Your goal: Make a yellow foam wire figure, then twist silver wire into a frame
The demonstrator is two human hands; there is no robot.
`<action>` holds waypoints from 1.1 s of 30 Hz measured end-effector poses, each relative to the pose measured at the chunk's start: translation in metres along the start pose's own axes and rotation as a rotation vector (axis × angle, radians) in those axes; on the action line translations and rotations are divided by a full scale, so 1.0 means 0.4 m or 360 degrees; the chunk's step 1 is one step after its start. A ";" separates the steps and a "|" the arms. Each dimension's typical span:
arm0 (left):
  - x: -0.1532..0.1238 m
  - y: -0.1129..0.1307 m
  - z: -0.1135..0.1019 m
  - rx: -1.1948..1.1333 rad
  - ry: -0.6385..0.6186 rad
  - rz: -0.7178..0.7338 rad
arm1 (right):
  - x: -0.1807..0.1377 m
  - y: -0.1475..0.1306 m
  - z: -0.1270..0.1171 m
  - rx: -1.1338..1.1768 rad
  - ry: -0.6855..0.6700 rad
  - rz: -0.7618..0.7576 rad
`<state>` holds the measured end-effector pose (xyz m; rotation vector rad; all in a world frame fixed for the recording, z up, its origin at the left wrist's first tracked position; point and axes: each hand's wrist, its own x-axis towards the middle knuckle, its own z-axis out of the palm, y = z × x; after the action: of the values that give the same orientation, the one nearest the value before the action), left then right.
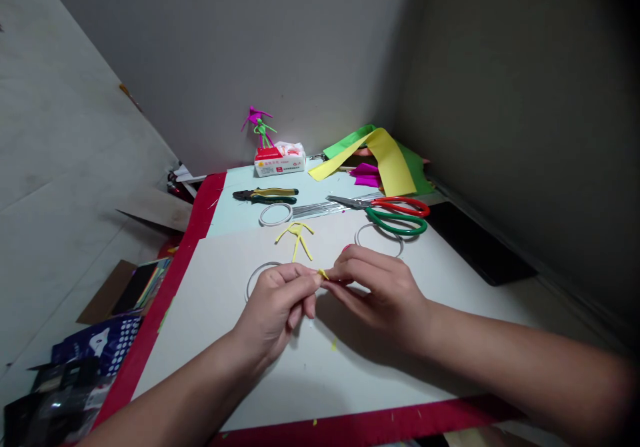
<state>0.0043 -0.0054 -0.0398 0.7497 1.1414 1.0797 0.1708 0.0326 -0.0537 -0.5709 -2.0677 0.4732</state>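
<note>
My left hand (pixel 277 303) and my right hand (pixel 377 287) meet over a white sheet (pixel 320 360) in the middle of the table. Both pinch a small yellow piece (pixel 323 273) between their fingertips, fingers pressed together. Just beyond the hands lies a yellow stick figure (pixel 297 237) flat on the sheet. A thin wire ring (pixel 256 275) shows behind my left hand, and another ring (pixel 373 230) lies past my right hand.
Scissors with red and green handles (pixel 395 215), pliers (pixel 265 195), a tape ring (pixel 275 214) and thin wires lie further back. A white box (pixel 280 159) bears a pink and green figure (pixel 260 127). Coloured paper strips (pixel 383 157) sit at back right, a dark tablet (pixel 475 243) at right.
</note>
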 end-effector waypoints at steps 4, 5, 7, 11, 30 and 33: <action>-0.002 0.004 -0.006 0.0023 -0.0053 0.0022 | 0.017 -0.005 -0.009 0.0192 -0.0003 0.0267; -0.002 0.005 -0.008 0.0036 -0.0051 0.0005 | 0.022 -0.005 -0.011 0.0241 -0.0009 0.0362; -0.001 0.010 -0.010 0.0083 -0.0059 -0.0037 | 0.028 -0.002 -0.013 0.0339 -0.0035 0.0542; 0.003 0.020 -0.010 0.0227 -0.0074 -0.0088 | 0.030 0.006 -0.014 0.0562 -0.0134 0.0799; -0.009 0.028 -0.004 0.0279 -0.0031 -0.0107 | 0.031 0.013 -0.008 0.1388 -0.0334 0.1378; -0.009 0.025 -0.002 0.0267 -0.0019 -0.0093 | 0.029 0.013 -0.004 0.1476 -0.0355 0.1426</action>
<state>0.0004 -0.0056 -0.0298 0.8473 1.2471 0.9373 0.1679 0.0435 -0.0479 -0.8433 -1.4190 1.9369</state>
